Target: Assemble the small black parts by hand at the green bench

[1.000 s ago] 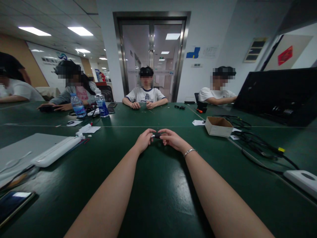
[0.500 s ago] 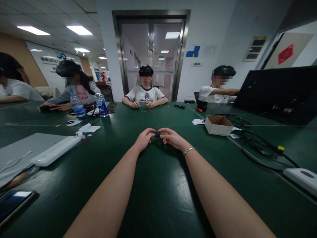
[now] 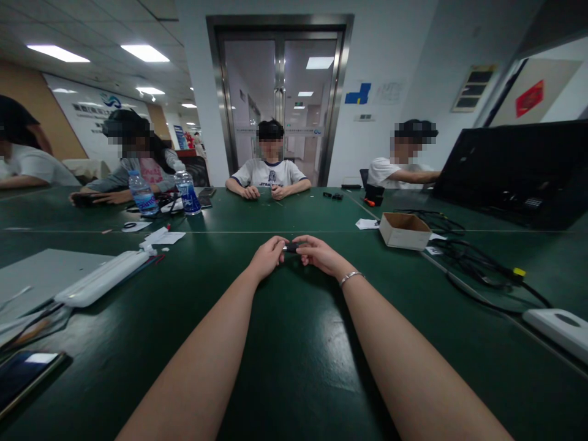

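Both my arms stretch forward over the dark green table (image 3: 298, 343). My left hand (image 3: 266, 257) and my right hand (image 3: 319, 254) meet at the middle of the table, fingers curled. Between their fingertips they pinch a small black object with a silvery end (image 3: 290, 247), held just above the tabletop. A thin bracelet (image 3: 351, 277) circles my right wrist.
An open cardboard box (image 3: 404, 229) and tangled black cables (image 3: 478, 263) lie to the right, with a white device (image 3: 558, 324) and a black case (image 3: 514, 171). To the left are a white power strip (image 3: 103, 278), a phone (image 3: 27, 373) and water bottles (image 3: 188, 193). Several people sit around the far side.
My hands hold the small object in the same place. The view has shifted slightly; the person at the far right has moved an arm.
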`<move>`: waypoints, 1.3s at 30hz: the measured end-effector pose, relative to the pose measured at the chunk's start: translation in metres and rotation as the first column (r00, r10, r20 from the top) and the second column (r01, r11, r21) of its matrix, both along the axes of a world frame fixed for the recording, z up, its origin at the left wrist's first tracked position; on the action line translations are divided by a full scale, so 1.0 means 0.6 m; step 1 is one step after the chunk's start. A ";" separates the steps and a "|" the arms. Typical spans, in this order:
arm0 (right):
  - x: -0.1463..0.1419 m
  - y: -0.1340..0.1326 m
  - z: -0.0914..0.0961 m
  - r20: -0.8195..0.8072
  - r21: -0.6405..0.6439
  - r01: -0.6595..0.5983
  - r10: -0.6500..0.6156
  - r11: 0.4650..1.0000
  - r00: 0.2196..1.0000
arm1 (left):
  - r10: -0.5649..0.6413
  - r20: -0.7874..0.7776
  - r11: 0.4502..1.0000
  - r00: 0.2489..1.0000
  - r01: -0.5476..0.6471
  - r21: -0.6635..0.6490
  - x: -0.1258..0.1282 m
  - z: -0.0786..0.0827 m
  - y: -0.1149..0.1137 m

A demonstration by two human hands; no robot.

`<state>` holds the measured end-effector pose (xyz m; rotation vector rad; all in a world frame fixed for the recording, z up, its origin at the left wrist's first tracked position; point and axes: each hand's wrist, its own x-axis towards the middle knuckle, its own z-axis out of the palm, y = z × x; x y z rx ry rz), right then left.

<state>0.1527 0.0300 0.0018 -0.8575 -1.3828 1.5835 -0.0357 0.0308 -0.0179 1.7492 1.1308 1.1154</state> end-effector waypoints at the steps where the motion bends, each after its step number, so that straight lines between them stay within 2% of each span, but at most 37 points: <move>1: 0.000 0.000 0.000 0.000 -0.002 0.000 0.000 1.000 1.000 | -0.002 0.000 1.000 1.000 0.002 0.003 0.000 0.000 0.000; 9: 0.000 -0.002 0.003 -0.013 -0.019 0.000 0.000 1.000 1.000 | -0.018 0.114 0.994 0.993 0.029 -0.101 0.004 0.018 -0.013; 15: 0.000 -0.003 0.002 -0.016 -0.023 0.003 -0.003 1.000 1.000 | -0.018 0.086 0.993 0.996 0.027 -0.113 0.004 0.012 -0.008; 20: 0.002 0.000 0.000 -0.014 -0.018 0.007 -0.008 1.000 1.000 | 0.017 0.015 0.999 1.000 -0.016 -0.051 0.003 0.005 -0.006; 25: -0.003 0.005 -0.003 0.073 0.020 -0.053 0.051 0.998 0.996 | 0.121 -0.097 0.991 0.988 -0.114 0.070 0.000 0.016 -0.017; 28: -0.015 0.007 -0.008 0.207 0.086 -0.065 0.046 0.994 0.977 | 0.249 -0.263 0.963 0.932 -0.210 0.169 -0.003 0.029 -0.027; 30: -0.026 0.006 -0.010 0.324 0.168 -0.014 -0.042 0.986 0.945 | 0.356 -0.386 0.929 0.851 -0.277 0.246 -0.002 0.038 -0.034; 33: -0.041 0.001 -0.007 0.480 0.386 0.043 -0.241 0.921 0.844 | 0.453 -0.533 0.887 0.715 -0.304 0.347 0.004 0.048 -0.041; 35: -0.048 -0.004 -0.002 0.540 0.465 0.027 -0.307 0.885 0.784 | 0.459 -0.596 0.885 0.659 -0.280 0.372 0.008 0.051 -0.044; 37: -0.054 -0.008 0.004 0.553 0.404 0.011 -0.254 0.915 0.794 | 0.446 -0.625 0.892 0.641 -0.256 0.373 0.012 0.052 -0.046; 39: -0.058 -0.012 0.007 0.472 0.275 0.004 -0.139 0.962 0.871 | 0.421 -0.625 0.902 0.657 -0.236 0.361 0.013 0.053 -0.047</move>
